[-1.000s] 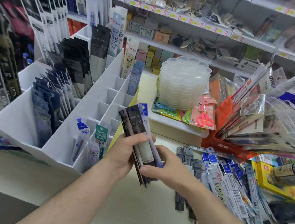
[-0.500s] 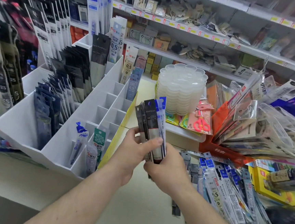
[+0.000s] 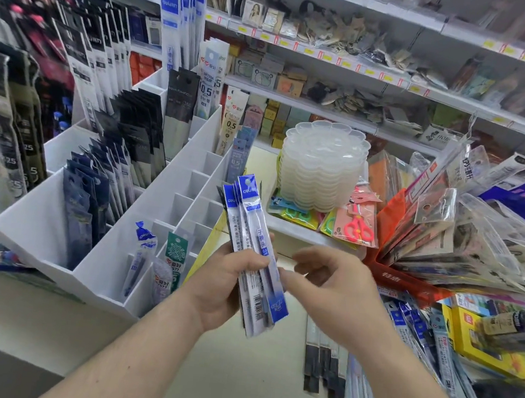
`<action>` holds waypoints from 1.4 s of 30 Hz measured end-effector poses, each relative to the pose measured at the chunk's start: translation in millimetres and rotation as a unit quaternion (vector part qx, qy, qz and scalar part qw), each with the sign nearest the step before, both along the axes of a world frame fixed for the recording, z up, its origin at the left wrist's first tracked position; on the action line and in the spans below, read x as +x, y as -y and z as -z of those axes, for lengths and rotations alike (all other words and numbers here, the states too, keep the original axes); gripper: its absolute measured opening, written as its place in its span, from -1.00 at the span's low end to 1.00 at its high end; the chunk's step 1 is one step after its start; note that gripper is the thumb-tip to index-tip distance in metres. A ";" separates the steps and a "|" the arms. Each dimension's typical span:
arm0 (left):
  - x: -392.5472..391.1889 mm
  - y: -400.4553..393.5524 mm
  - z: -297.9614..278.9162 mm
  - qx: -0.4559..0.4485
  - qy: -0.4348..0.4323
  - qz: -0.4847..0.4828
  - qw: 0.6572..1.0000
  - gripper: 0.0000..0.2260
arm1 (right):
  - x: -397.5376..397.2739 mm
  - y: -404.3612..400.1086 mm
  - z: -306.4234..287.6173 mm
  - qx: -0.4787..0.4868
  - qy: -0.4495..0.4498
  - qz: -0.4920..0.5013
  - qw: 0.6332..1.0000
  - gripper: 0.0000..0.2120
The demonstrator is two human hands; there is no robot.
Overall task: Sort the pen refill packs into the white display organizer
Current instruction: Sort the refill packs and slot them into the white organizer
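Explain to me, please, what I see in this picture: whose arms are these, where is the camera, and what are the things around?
No machine is here. The arms belong to a person who wears a camera on the head, so the single picture looks forward and down at the person's own hands in a stationery shop.

The left hand grips a bundle of blue and white pen refill packs, held upright. The right hand is beside the bundle with fingers relaxed; it holds nothing.

On the left stands the white display organizer, with divided compartments: some hold dark packs, several are empty. On the counter at the right lie more loose refill packs. Behind them are a stack of clear plastic trays and packaged pink scissors.
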State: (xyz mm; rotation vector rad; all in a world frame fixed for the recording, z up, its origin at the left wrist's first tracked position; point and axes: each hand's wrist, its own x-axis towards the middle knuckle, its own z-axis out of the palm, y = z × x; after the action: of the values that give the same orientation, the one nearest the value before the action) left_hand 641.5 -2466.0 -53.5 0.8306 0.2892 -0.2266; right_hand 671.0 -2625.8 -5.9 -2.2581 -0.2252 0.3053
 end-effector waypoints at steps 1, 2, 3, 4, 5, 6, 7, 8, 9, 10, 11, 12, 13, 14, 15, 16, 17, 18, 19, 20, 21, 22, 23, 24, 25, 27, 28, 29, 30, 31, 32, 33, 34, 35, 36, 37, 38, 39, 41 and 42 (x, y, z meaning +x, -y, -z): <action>-0.4 -1.4 1.1 -0.003 0.001 0.008 1.000 -0.57 | 2.2 -0.7 -2.1 0.032 0.005 0.015 0.999 -0.82; -0.9 -3.0 2.0 -0.007 0.005 0.017 1.000 -0.54 | 4.1 -1.7 -2.8 0.059 0.011 0.024 0.998 -0.84; -1.5 -4.4 2.1 -0.011 0.010 0.025 1.000 -0.52 | 5.6 -3.5 -3.1 0.082 0.015 0.029 0.996 -0.84; -1.7 -6.0 2.3 -0.013 0.018 0.034 0.999 -0.51 | 7.1 -5.8 -2.1 0.099 0.014 0.029 0.995 -0.82; -2.0 -7.0 2.0 -0.007 0.025 0.043 0.999 -0.52 | 7.9 -9.2 -0.9 0.114 0.004 0.023 0.993 -0.78; -2.2 -7.5 1.6 0.003 0.031 0.051 0.998 -0.55 | 8.5 -12.7 0.9 0.125 -0.011 0.014 0.992 -0.73; -2.8 -8.0 0.8 0.013 0.037 0.059 0.997 -0.60 | 8.2 -16.4 2.9 0.128 -0.027 0.001 0.991 -0.67; -3.5 -8.1 -0.6 0.021 0.044 0.064 0.997 -0.66 | 7.2 -20.2 4.4 0.124 -0.039 -0.015 0.991 -0.65; -3.9 -8.0 -1.8 0.025 0.052 0.069 0.996 -0.70 | 6.6 -23.9 4.9 0.123 -0.045 -0.025 0.991 -0.69; -4.4 -8.6 -2.6 0.024 0.059 0.075 0.995 -0.70 | 6.8 -26.4 3.8 0.135 -0.047 -0.025 0.989 -0.79; -4.8 -9.4 -3.1 0.017 0.065 0.083 0.994 -0.69 | 7.7 -27.4 2.5 0.155 -0.050 -0.018 0.987 -0.88; -5.0 -10.8 -2.8 0.004 0.064 0.088 0.994 -0.67 | 8.8 -26.9 1.4 0.175 -0.055 -0.007 0.983 -0.90; -4.5 -12.4 -1.4 -0.014 0.057 0.087 0.994 -0.63 | 10.1 -25.8 0.5 0.197 -0.067 0.009 0.978 -0.85; -3.9 -14.5 0.9 -0.033 0.045 0.083 0.995 -0.58 | 11.8 -24.5 -0.5 0.227 -0.088 0.026 0.970 -0.83; -3.6 -16.3 3.2 -0.049 0.034 0.079 0.995 -0.52 | 13.0 -22.9 -1.9 0.259 -0.111 0.044 0.959 -0.83; -3.7 -17.5 4.2 -0.058 0.028 0.075 0.995 -0.48 | 14.2 -21.5 -3.2 0.284 -0.127 0.059 0.948 -0.84; -4.0 -17.9 4.7 -0.060 0.026 0.070 0.995 -0.45 | 14.7 -20.2 -4.3 0.300 -0.134 0.070 0.942 -0.85; -4.4 -17.8 4.0 -0.055 0.025 0.065 0.996 -0.44 | 14.9 -19.3 -5.3 0.305 -0.134 0.074 0.940 -0.86; -4.7 -17.0 2.1 -0.040 0.021 0.059 0.997 -0.45 | 14.0 -19.7 -6.5 0.302 -0.132 0.074 0.941 -0.87; -4.8 -15.3 -0.2 -0.013 0.012 0.051 0.999 -0.46 | 12.6 -20.7 -7.3 0.294 -0.127 0.069 0.945 -0.88; -4.1 -13.0 -1.7 0.025 0.002 0.040 0.999 -0.49 | 10.9 -22.4 -7.8 0.288 -0.122 0.058 0.948 -0.89; -3.2 -11.0 -2.0 0.068 -0.010 0.029 0.997 -0.53 | 8.6 -24.9 -8.7 0.292 -0.118 0.043 0.948 -0.89; -2.8 -9.0 -2.3 0.108 -0.017 0.018 0.994 -0.58 | 6.2 -28.4 -9.6 0.299 -0.114 0.024 0.947 -0.90; -2.8 -7.3 -2.2 0.136 -0.018 0.010 0.991 -0.61 | 4.3 -31.5 -9.8 0.302 -0.107 0.005 0.947 -0.89; -2.9 -5.8 -1.4 0.152 -0.009 0.008 0.988 -0.62 | 3.1 -34.1 -9.1 0.293 -0.092 -0.011 0.951 -0.87; -3.4 -3.0 -1.2 0.164 0.031 0.022 0.986 -0.66 | 3.2 -38.2 -5.0 0.248 -0.050 -0.035 0.967 -0.87; -4.3 -1.4 -2.2 0.167 0.049 0.028 0.984 -0.69 | 3.3 -39.1 -2.2 0.221 -0.031 -0.039 0.974 -0.86; -5.0 -0.1 -2.7 0.174 0.060 0.029 0.983 -0.70 | 3.2 -39.3 0.5 0.197 -0.016 -0.038 0.980 -0.80; -5.5 1.0 -3.1 0.181 0.069 0.030 0.981 -0.70 | 3.7 -39.0 3.2 0.178 -0.005 -0.033 0.983 -0.75; -5.8 1.7 -3.0 0.187 0.077 0.032 0.979 -0.68 | 4.2 -38.9 4.8 0.160 0.002 -0.024 0.987 -0.71; -6.2 2.0 -2.6 0.191 0.082 0.036 0.977 -0.66 | 4.5 -38.3 5.6 0.143 0.006 -0.017 0.989 -0.69; -6.9 1.9 -2.8 0.193 0.088 0.042 0.976 -0.64 | 5.0 -37.5 5.8 0.131 0.008 -0.014 0.991 -0.69; -7.9 1.5 -3.1 0.191 0.094 0.051 0.976 -0.62 | 5.4 -36.2 5.6 0.123 0.009 -0.012 0.992 -0.70; -8.7 0.7 -3.2 0.186 0.099 0.059 0.976 -0.62 | 6.5 -35.0 5.1 0.118 0.007 -0.010 0.993 -0.73; -9.5 -0.3 -3.0 0.177 0.101 0.067 0.977 -0.63 | 7.9 -33.2 4.6 0.119 -0.001 -0.010 0.993 -0.77; -10.1 -1.7 -2.9 0.164 0.102 0.073 0.978 -0.64 | 9.2 -31.4 3.3 0.124 -0.012 -0.014 0.992 -0.81; -11.0 -3.2 -2.6 0.146 0.103 0.079 0.981 -0.65 | 9.4 -29.7 1.1 0.132 -0.023 -0.021 0.991 -0.85; -11.7 -4.7 -1.6 0.126 0.104 0.086 0.983 -0.64 | 9.6 -28.4 -1.9 0.140 -0.035 -0.030 0.989 -0.89; -13.0 -7.4 1.7 0.090 0.096 0.091 0.987 -0.62 | 9.6 -25.6 -6.7 0.161 -0.055 -0.049 0.984 -0.93; -13.9 -8.6 2.6 0.079 0.089 0.089 0.989 -0.64 | 8.9 -24.6 -9.1 0.170 -0.063 -0.056 0.982 -0.94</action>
State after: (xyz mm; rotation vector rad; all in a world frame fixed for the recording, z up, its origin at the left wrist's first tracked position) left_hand 627.6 -2457.4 -56.1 1.0287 0.0666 -0.2963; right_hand 679.9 -2601.2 3.1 -1.8850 -0.3132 0.4322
